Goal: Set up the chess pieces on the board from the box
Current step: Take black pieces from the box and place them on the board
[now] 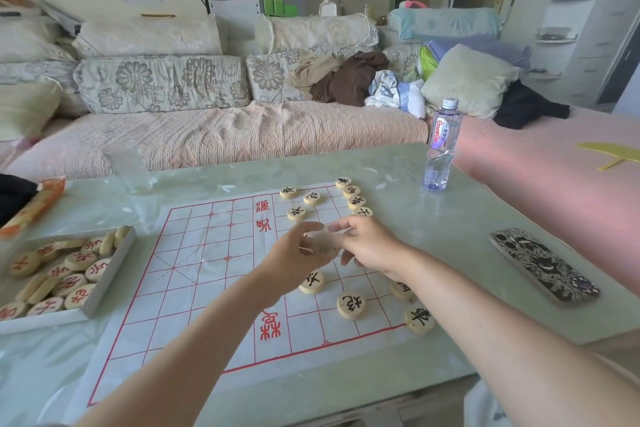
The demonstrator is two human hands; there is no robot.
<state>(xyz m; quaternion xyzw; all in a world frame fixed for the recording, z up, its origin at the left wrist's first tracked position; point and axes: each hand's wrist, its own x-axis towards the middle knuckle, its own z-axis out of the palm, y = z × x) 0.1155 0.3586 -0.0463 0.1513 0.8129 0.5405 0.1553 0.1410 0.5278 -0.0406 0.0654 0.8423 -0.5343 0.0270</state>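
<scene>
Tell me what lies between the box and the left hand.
Head view: a bare stretch of the board, nothing on it, from the box to the left hand.

The pale green, glossy worktop [467,239] carried a white paper board [207,288] with red lines, spread flat across its middle and reaching the near edge. Just beside it on the left sat an open box [107,274]. An orange packet [34,206] lay behind the box, and a clear glass [128,166] stood near the far edge. A water bottle [441,146] stood upright at the far right. A patterned phone [543,265] lay flat, apart from the board.
</scene>
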